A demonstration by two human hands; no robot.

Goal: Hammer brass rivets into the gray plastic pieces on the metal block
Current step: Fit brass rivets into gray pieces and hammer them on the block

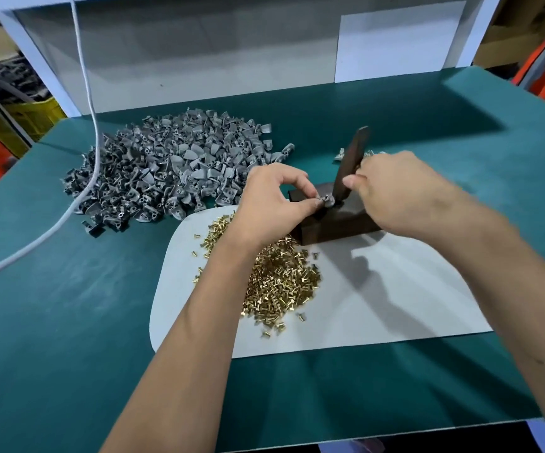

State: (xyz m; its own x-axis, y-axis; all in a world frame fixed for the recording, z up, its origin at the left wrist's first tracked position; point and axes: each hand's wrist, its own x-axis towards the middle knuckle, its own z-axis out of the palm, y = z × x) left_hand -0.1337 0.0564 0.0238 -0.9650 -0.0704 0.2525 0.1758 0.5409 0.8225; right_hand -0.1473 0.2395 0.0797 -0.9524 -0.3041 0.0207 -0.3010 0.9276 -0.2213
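Left hand (271,204): fingertips pinch gray plastic piece (327,201) on metal block (336,220). Right hand (392,188): fingers curled round hammer (351,165).

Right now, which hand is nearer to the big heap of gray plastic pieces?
Left. The left hand is just right of the heap of gray plastic pieces, pinching a piece on the metal block. The right hand is beyond the block, gripping the hammer.

Metal block (336,223) on mat (379,295), rivet heap (281,276) before it, plastic pieces (166,171) behind-left.
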